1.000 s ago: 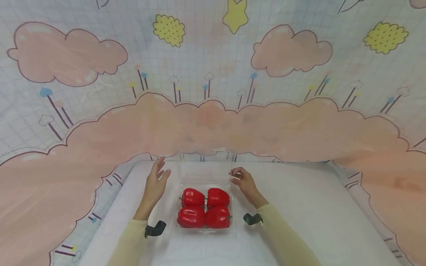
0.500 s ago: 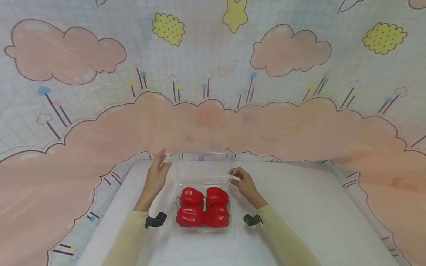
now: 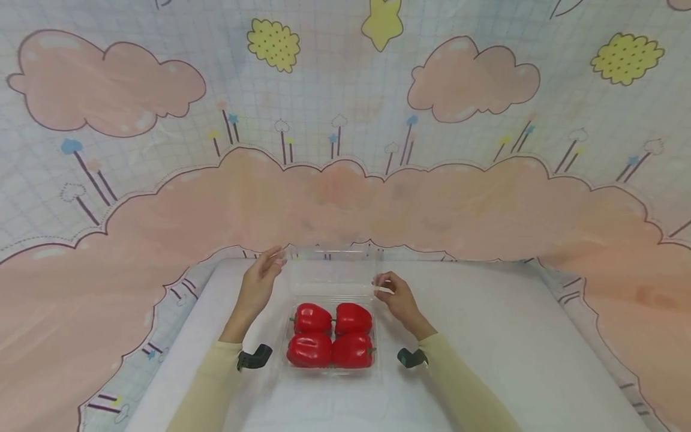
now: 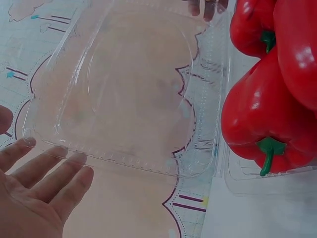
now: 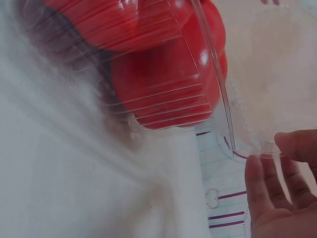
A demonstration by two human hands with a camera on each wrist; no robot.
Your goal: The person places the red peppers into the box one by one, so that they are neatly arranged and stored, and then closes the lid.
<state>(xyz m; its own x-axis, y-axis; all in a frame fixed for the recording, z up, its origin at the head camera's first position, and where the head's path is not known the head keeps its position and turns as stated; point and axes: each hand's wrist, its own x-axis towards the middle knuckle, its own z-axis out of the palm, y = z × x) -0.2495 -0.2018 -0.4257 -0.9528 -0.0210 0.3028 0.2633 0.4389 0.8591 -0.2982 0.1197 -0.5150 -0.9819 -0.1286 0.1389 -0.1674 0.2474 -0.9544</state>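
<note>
Several red bell peppers (image 3: 309, 351) sit in a clear plastic clamshell container (image 3: 332, 373) on the white table. Its hinged lid (image 3: 332, 270) stands raised at the back, also seen as the clear lid (image 4: 133, 99) in the left wrist view. My left hand (image 3: 256, 287) is at the lid's left edge, fingers extended; in the left wrist view the fingertips (image 4: 74, 157) touch that edge. On the opposite side, my right hand (image 3: 398, 302) pinches the lid's right edge between thumb (image 5: 299, 144) and fingers. Both sleeves are pale yellow.
The white table (image 3: 486, 336) extends to both sides of the container. Behind it hangs a cloth backdrop (image 3: 345, 198) printed with clouds and stars. A dark wrist device (image 3: 255, 357) is worn on each arm.
My left hand has moved up and rightward to reach the lid's left edge. My right hand has stayed at the right edge, and the peppers have not moved.
</note>
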